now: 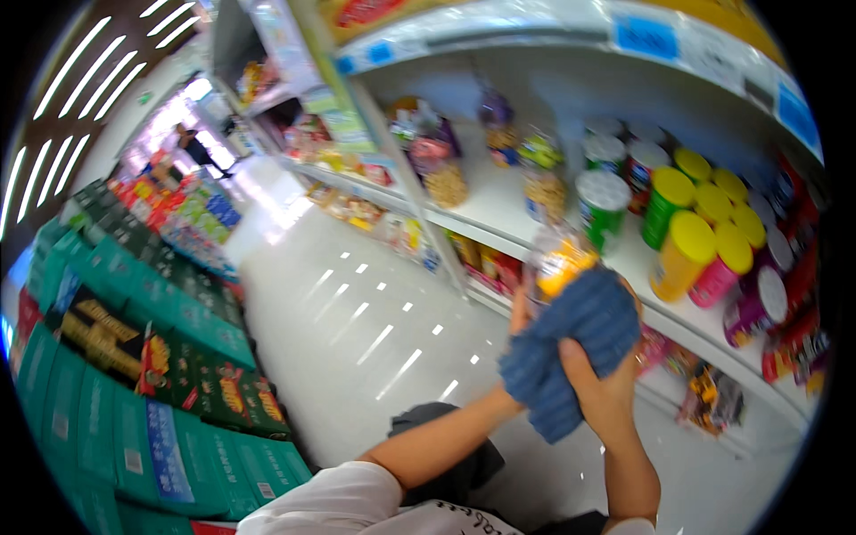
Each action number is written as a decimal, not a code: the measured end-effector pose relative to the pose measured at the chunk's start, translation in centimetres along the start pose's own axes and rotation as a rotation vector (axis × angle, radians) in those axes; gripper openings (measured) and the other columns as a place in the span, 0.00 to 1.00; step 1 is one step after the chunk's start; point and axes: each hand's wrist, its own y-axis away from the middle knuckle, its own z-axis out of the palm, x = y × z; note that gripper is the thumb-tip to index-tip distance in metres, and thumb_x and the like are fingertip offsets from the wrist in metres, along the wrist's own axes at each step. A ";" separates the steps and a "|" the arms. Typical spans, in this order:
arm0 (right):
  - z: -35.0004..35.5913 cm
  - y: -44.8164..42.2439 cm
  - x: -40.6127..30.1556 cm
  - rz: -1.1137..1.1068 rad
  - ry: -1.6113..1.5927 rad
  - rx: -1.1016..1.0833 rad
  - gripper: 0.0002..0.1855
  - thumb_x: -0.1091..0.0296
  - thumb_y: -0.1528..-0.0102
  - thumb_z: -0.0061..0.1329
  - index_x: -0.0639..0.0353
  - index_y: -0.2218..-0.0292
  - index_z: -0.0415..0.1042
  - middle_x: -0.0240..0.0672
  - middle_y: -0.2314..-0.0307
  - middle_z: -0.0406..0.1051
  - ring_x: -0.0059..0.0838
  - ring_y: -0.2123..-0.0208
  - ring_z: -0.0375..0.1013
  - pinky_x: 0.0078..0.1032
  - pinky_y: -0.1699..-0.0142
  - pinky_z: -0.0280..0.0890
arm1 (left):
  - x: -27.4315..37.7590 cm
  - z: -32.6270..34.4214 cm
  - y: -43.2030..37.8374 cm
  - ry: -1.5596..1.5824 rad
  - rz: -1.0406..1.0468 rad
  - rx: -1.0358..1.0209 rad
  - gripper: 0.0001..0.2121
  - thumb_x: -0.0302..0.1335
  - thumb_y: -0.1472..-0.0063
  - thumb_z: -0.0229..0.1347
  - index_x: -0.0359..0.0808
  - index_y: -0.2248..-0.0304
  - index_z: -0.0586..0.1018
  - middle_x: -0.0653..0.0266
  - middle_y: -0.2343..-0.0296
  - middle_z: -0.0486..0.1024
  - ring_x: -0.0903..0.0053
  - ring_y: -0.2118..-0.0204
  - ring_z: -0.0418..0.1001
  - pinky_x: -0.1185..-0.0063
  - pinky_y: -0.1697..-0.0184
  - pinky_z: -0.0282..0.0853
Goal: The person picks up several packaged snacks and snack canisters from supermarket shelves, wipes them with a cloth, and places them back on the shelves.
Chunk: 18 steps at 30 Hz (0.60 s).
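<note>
A clear plastic package [562,264] with an orange and white label is held up in front of the shelf. My left hand [520,313] grips it from the left side; most of this hand is hidden behind a blue ribbed cloth [582,341]. With my right hand [605,391] I hold the cloth, thumb on top, so that it covers the lower part of the package. Just beyond, on the white shelf [485,194], stand clear packs of nuts or similar snacks [445,177] and lidded canisters [604,200].
Yellow-lidded canisters [692,237] and purple canisters [756,304] crowd the shelf's right part. A lower shelf holds bagged snacks [712,401]. Stacked green boxes [154,455] line the aisle's left side. Along the glossy floor [334,301], a person [197,148] is near the bright far end.
</note>
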 end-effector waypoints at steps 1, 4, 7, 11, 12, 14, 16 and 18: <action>-0.1 0.6 0.6 0.052 -0.019 -0.010 0.41 0.75 0.55 0.53 0.66 0.44 0.46 0.41 0.53 0.58 0.31 0.50 0.59 0.26 0.44 0.52 | -0.3 -0.3 0.2 -0.084 0.098 0.053 0.25 0.25 0.40 0.49 0.39 0.45 0.53 0.61 0.50 0.60 0.73 0.48 0.61 0.76 0.43 0.57; -3.0 1.1 2.3 0.199 -0.049 -0.112 0.37 0.67 0.51 0.53 0.66 0.45 0.50 0.39 0.53 0.59 0.28 0.53 0.61 0.26 0.45 0.54 | -1.2 0.1 -0.2 -0.274 0.225 0.084 0.30 0.24 0.44 0.55 0.38 0.45 0.53 0.63 0.50 0.59 0.75 0.47 0.59 0.78 0.44 0.56; -2.3 0.7 1.6 0.094 -0.060 -0.085 0.35 0.63 0.52 0.54 0.66 0.47 0.53 0.38 0.55 0.62 0.27 0.54 0.63 0.26 0.46 0.55 | 0.7 0.9 0.5 -0.301 0.171 0.086 0.31 0.25 0.44 0.56 0.37 0.45 0.53 0.63 0.50 0.58 0.77 0.46 0.57 0.79 0.43 0.54; -2.6 1.0 2.6 0.297 -0.152 -0.135 0.37 0.59 0.54 0.56 0.65 0.47 0.56 0.36 0.56 0.64 0.28 0.53 0.63 0.26 0.46 0.56 | 2.3 0.3 0.5 -0.286 0.130 -0.011 0.43 0.40 0.51 0.63 0.33 0.42 0.51 0.62 0.46 0.56 0.77 0.43 0.54 0.79 0.42 0.50; -3.1 1.3 3.6 0.296 -0.154 -0.138 0.37 0.59 0.54 0.56 0.65 0.47 0.56 0.36 0.56 0.64 0.28 0.53 0.63 0.26 0.46 0.56 | 1.9 -0.7 0.5 -0.359 0.193 -0.070 0.37 0.38 0.47 0.58 0.32 0.43 0.53 0.62 0.49 0.57 0.76 0.44 0.54 0.79 0.41 0.48; -4.8 1.7 6.1 0.436 -0.428 -0.120 0.41 0.66 0.58 0.58 0.66 0.46 0.54 0.35 0.54 0.62 0.28 0.54 0.64 0.27 0.47 0.57 | 1.4 -0.9 0.4 -0.253 0.153 -0.079 0.38 0.41 0.47 0.57 0.32 0.44 0.54 0.62 0.49 0.57 0.75 0.43 0.54 0.78 0.41 0.47; -4.7 2.1 6.8 0.457 -0.477 -0.097 0.42 0.63 0.58 0.59 0.66 0.46 0.55 0.36 0.54 0.63 0.28 0.54 0.64 0.27 0.46 0.57 | 1.4 -1.3 0.4 -0.156 0.109 -0.082 0.38 0.44 0.48 0.57 0.31 0.44 0.55 0.61 0.49 0.57 0.74 0.43 0.53 0.78 0.41 0.47; -3.9 2.2 6.8 0.483 -0.532 -0.081 0.42 0.61 0.59 0.59 0.65 0.46 0.55 0.36 0.54 0.63 0.28 0.54 0.64 0.27 0.46 0.57 | 1.6 -2.6 0.6 -0.160 0.121 -0.114 0.37 0.45 0.48 0.55 0.31 0.45 0.58 0.60 0.50 0.58 0.73 0.44 0.54 0.78 0.42 0.47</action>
